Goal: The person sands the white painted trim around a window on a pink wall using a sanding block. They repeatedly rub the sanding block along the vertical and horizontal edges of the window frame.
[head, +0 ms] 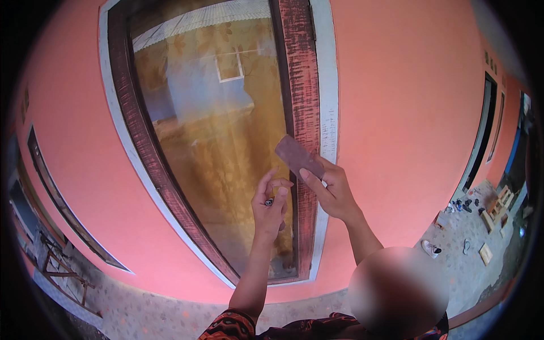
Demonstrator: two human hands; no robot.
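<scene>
My right hand [335, 187] grips a folded piece of brownish-purple sandpaper [298, 156], thumb on top and fingers behind. The sandpaper overlaps the right stile of the wooden window frame [301, 76] in view; whether it touches the wood I cannot tell. Scuffed pink and dark paint marks this stile. To the left, my left hand [270, 202] is raised before the glass pane [212, 161], its fingers loosely bent and apart, with a ring on one. Nothing shows in its grasp. Behind the glass hangs a yellow-brown patterned curtain [255, 140].
White trim [327, 127] borders the window in a pink wall [399, 106]. At right, a shoe [431, 248], a sandal [466, 246] and wooden pieces [485, 254] lie on the patterned floor. A wooden trestle-like frame [63, 274] stands at lower left.
</scene>
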